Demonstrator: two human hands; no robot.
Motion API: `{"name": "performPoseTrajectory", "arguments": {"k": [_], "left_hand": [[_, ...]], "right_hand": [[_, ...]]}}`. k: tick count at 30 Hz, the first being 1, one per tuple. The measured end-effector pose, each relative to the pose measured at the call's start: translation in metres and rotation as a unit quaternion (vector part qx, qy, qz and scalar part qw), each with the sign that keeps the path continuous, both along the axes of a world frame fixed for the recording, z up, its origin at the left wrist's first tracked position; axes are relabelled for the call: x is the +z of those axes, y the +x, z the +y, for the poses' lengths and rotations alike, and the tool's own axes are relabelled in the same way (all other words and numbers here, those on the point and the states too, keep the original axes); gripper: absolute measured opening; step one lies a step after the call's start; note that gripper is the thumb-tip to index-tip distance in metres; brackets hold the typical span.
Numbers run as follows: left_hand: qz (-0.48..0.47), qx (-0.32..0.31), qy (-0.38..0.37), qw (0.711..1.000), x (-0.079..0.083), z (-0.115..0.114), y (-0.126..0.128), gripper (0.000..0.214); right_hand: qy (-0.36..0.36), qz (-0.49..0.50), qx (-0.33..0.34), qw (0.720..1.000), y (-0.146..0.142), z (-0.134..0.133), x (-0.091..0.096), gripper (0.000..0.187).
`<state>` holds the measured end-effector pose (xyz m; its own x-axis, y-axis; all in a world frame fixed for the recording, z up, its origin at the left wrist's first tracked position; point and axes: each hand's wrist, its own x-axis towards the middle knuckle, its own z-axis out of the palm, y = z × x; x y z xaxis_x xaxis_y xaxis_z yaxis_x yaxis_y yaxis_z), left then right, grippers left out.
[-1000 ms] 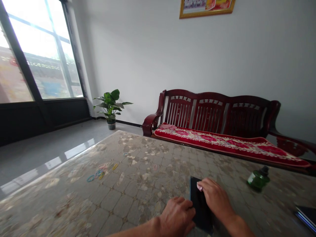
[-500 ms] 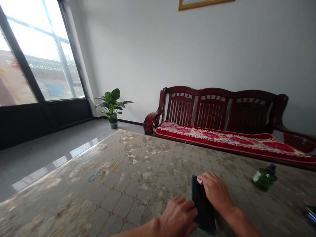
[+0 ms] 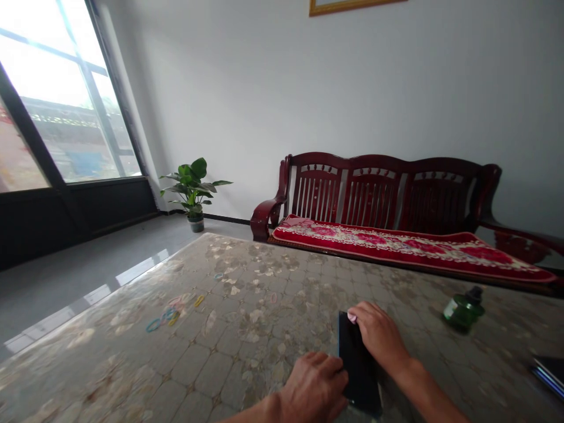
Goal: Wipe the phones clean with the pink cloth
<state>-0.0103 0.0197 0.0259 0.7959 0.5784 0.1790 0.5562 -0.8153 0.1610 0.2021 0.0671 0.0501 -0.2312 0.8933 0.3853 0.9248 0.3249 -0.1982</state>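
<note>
Black phone point(image 3: 360, 371): positioned on the near part of the patterned bench point(image 3: 238, 346), between the two hands, with its far end angled slightly to the left. Whether it lies fully flat or is raised a little cannot be told.

Left hand point(image 3: 314, 386): back upward, fingers curled at the left edge of the phone. The fingertips are hidden — how firmly this grip is closed cannot be told.

Right hand point(image 3: 379, 333): placed at the far right corner of the phone. The grip is pressed together, pinching a small pale pink piece point(image 3: 351, 316) at the phone's far end.

Surroundings: a green bottle point(image 3: 462, 312) with a dark top stands on the bench, to the right of the right hand and apart from it. Loose bands lie well to the left of the phone — a blue band point(image 3: 153, 325) and a yellow band point(image 3: 200, 301) among them. Beyond the bench stands a dark red wooden sofa point(image 3: 368, 191) bearing a red floral cover point(image 3: 396, 245). A potted plant point(image 3: 192, 187) stands on the floor point(image 3: 101, 258) near the window point(image 3: 74, 117).
</note>
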Motion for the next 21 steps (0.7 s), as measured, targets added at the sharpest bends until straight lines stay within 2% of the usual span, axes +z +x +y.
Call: {"name": "performPoseTrajectory", "arguments": {"k": [7, 10, 15, 17, 21], "left_hand": [[0.005, -0.001, 0.007, 1.0, 0.004, -0.001, 0.001, 0.014], [-0.005, 0.0, -0.005, 1.0, 0.009, -0.003, -0.001, 0.014], [-0.005, 0.008, -0.042, 0.999, 0.025, -0.009, -0.005, 0.019], [0.001, 0.01, -0.045, 0.999, 0.027, -0.01, -0.005, 0.018], [0.002, 0.009, -0.051, 0.999, 0.025, -0.008, -0.003, 0.015]], "right_hand": [[-0.005, 0.016, 0.078, 0.997, -0.001, -0.034, -0.008, 0.031], [-0.002, 0.016, 0.064, 0.998, -0.001, -0.027, -0.004, 0.031], [-0.003, -0.006, 0.0, 1.0, -0.004, -0.003, 0.006, 0.029], [-0.009, -0.008, 0.003, 1.0, -0.004, -0.007, 0.006, 0.029], [-0.019, 0.005, 0.047, 0.999, -0.005, -0.036, 0.002, 0.029]]}}
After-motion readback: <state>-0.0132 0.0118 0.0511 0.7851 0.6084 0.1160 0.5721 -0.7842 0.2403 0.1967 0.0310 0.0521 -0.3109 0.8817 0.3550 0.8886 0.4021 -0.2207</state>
